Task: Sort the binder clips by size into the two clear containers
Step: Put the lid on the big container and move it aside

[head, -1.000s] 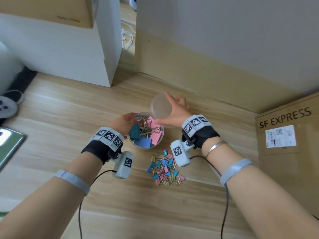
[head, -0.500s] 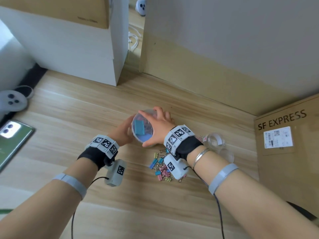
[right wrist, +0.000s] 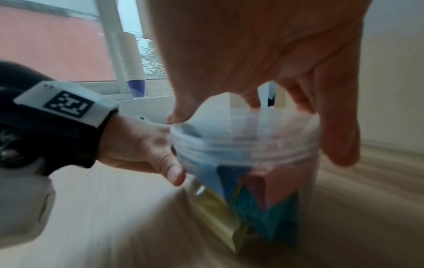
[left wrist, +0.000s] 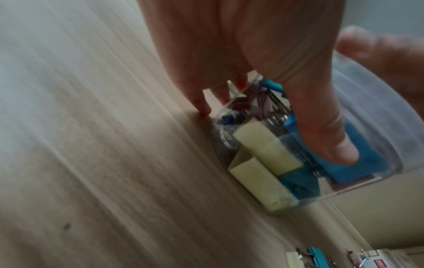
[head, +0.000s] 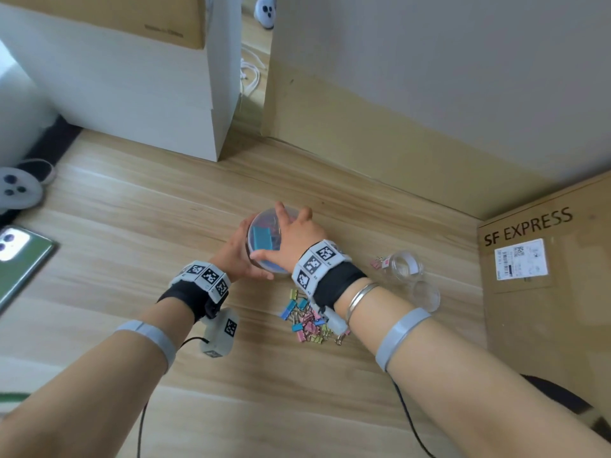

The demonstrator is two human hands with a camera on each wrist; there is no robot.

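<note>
Head view: both hands' fingers (head: 287, 215) curled round clear container (head: 261, 239).

The right hand (head: 299, 238) covers much of the clear round lid (head: 264, 226) at centre frame; motion blur smears the right wrist view's lower half.

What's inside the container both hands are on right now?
Large binder clips, blue, yellow, teal and pink, fill the clear container. The right hand covers part of its lid, so a count is impossible.

Wood floor (head: 132, 226) with small clips (head: 309, 320)
</note>
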